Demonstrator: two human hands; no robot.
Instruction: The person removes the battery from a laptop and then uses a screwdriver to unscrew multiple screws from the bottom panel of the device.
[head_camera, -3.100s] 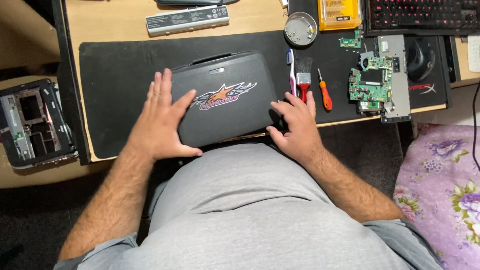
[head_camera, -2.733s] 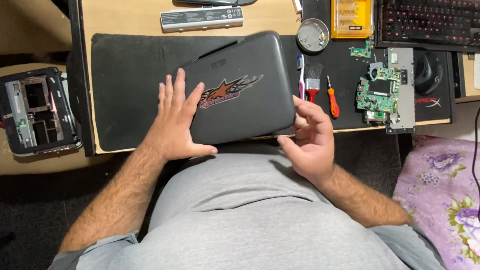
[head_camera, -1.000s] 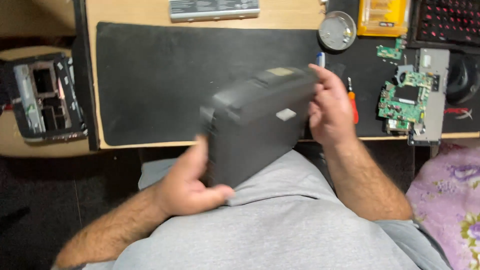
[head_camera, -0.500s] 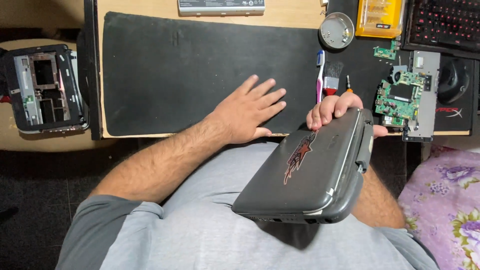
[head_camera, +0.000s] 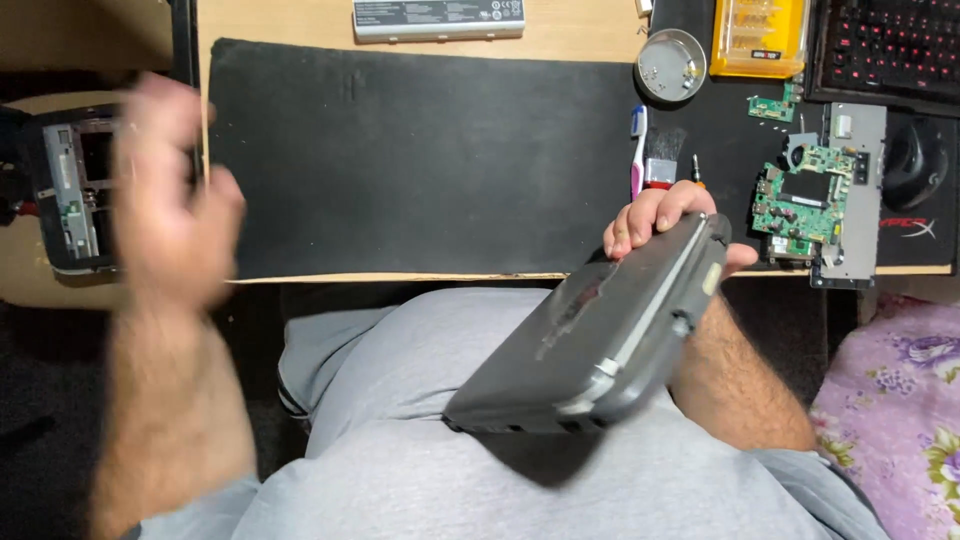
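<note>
Here the right hand (head_camera: 665, 215) held the small grey closed laptop (head_camera: 600, 330) by its far end, fingers (head_camera: 640, 215) curled over the top edge and the thumb showing on the other side. The laptop was tilted, its near end resting against the grey shirt (head_camera: 400, 440) over the belly, its far end raised just above the front edge of the desk (head_camera: 300, 20). A worn sticker on the lid was too blurred to make out.

The left hand (head_camera: 165, 190) was up in the air at the left, over the desk's left edge, heavily motion-blurred — it held nothing that I could see, fingers apparently spread loose, though the blur made the exact spread hard to judge. Just behind it lay an opened dark chassis (head_camera: 70, 190) on a lower surface beside the desk.

On the desk: a large black mat (head_camera: 420, 160), bare in the middle; a long grey battery pack (head_camera: 438, 18) beyond its far edge; a round metal dish (head_camera: 671, 65); a yellow bit case (head_camera: 758, 38); a toothbrush (head_camera: 637, 150) and a small brush (head_camera: 661, 165) just beyond the right hand — close, contact unclear; a green circuit board (head_camera: 805, 200) on a metal plate; a keyboard (head_camera: 885, 45) with red lighting.
</note>
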